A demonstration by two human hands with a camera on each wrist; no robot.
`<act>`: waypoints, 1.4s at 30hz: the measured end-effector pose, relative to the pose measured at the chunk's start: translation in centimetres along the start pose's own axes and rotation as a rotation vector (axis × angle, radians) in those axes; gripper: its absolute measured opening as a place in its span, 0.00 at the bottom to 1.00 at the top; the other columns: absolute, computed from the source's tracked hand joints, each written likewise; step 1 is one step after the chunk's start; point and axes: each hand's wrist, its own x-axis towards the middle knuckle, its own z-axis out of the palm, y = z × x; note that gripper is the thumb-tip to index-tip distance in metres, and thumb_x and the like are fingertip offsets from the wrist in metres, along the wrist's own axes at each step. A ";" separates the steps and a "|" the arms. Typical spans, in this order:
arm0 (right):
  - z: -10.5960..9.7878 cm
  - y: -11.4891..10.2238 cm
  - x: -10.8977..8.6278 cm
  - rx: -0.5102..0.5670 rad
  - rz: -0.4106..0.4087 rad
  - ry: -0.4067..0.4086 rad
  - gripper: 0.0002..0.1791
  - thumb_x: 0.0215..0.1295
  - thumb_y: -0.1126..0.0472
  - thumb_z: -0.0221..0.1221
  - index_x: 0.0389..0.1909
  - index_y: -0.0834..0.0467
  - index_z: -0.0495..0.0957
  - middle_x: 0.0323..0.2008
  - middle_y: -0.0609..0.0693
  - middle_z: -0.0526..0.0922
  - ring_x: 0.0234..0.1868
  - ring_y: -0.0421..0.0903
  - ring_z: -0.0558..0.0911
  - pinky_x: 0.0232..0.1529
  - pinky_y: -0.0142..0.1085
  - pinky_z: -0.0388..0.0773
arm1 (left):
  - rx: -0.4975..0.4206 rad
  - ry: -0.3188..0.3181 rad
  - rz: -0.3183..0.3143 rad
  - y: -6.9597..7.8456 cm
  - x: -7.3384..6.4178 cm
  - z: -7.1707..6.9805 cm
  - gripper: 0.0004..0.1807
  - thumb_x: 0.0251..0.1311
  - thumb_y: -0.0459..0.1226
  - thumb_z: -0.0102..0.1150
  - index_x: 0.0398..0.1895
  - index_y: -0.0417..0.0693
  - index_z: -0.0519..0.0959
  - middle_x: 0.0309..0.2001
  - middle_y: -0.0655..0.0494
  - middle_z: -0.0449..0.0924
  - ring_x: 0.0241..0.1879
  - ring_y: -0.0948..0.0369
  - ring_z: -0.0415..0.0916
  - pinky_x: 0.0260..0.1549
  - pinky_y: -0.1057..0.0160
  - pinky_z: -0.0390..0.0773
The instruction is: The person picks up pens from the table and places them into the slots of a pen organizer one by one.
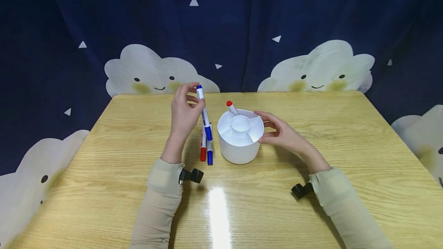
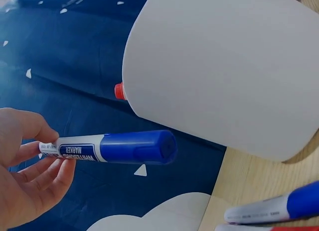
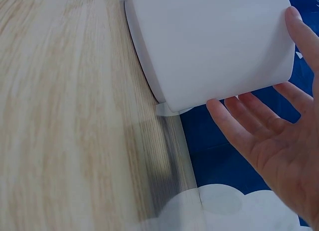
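Note:
In the head view my left hand (image 1: 185,110) pinches a blue whiteboard marker (image 1: 204,112) near its upper end, thick blue cap downward. The left wrist view shows that marker (image 2: 99,147) between thumb and fingers, beside a white round pen holder (image 2: 219,66). My right hand (image 1: 282,131) holds the pen holder (image 1: 239,151) at its right side, thumb and fingers spread around the rim. A red-ended marker (image 1: 232,107) leans in the holder's back compartment. Left of the holder, partly beneath the held marker, lie a red marker (image 1: 203,153) and another blue marker (image 1: 210,156).
The holder stands on a light wooden table (image 1: 263,210), its inside split into compartments around a central ring. Behind the table's far edge hangs a dark blue curtain (image 1: 221,22) with cloud prints. Small black cameras (image 1: 197,176) sit on both wrists.

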 end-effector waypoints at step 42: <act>0.1 -0.1 0.0 0.002 -0.002 -0.001 0.42 0.53 0.65 0.63 0.68 0.53 0.54 0.62 0.53 0.62 0.57 0.54 0.67 0.49 0.35 0.76 | -0.206 0.128 0.179 4.0 0.7 2.3 0.21 0.53 0.30 0.59 0.53 0.42 0.70 0.44 0.47 0.70 0.36 0.60 0.75 0.35 0.68 0.79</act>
